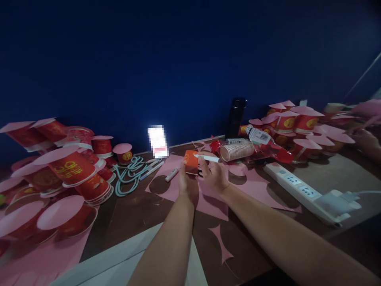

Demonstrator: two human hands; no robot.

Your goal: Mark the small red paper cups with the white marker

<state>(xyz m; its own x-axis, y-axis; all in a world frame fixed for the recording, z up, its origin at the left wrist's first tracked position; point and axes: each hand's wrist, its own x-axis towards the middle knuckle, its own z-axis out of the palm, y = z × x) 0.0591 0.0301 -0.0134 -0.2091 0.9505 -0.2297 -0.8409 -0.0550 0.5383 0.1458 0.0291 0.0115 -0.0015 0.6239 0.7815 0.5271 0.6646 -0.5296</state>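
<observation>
My left hand (187,183) is closed round an orange-red paper cup (191,161), held just above the table. My right hand (213,173) pinches a white marker pen (208,158) whose tip touches the cup's side. Under both hands lies pink paper (214,198) with round holes cut out of it. A capped white marker (172,174) rests on the paper just left of my left hand.
Piles of red cups with pink paper lids lie at left (68,169) and back right (300,123). A stack of pink cups (237,151), a black bottle (236,117), a coiled cable (127,174), a bright phone (158,141) and a white power strip (300,188) surround me.
</observation>
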